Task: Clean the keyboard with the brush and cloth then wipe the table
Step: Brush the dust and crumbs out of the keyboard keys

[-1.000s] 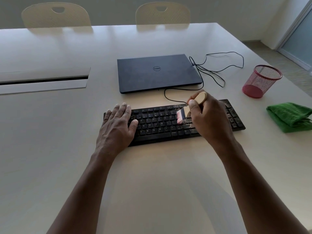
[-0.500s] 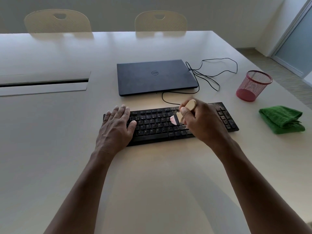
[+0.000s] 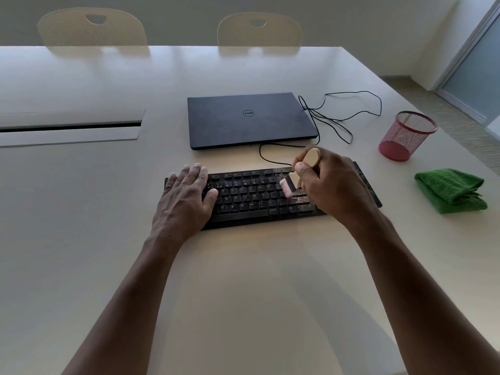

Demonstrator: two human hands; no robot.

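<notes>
A pale bench (image 3: 243, 293) carries a black keyboard (image 3: 251, 196) toward its right edge. The left hand (image 3: 184, 204) lies flat, fingers straight, on the keyboard's left end. The right hand (image 3: 332, 185) grips a wooden brush (image 3: 295, 174), bristles on the keys. A green cloth (image 3: 450, 190) sits by the right edge.

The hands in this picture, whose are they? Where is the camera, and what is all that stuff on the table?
The camera sits on a person's head, looking down, so you see their own two arms. The left hand lies flat on the black keyboard to steady it. The right hand grips a small wooden brush, its bristles on the dusty keys. On the table there is also a closed laptop, a thin black cable, a red mesh cup and a folded green cloth. Two chairs stand behind.
</notes>
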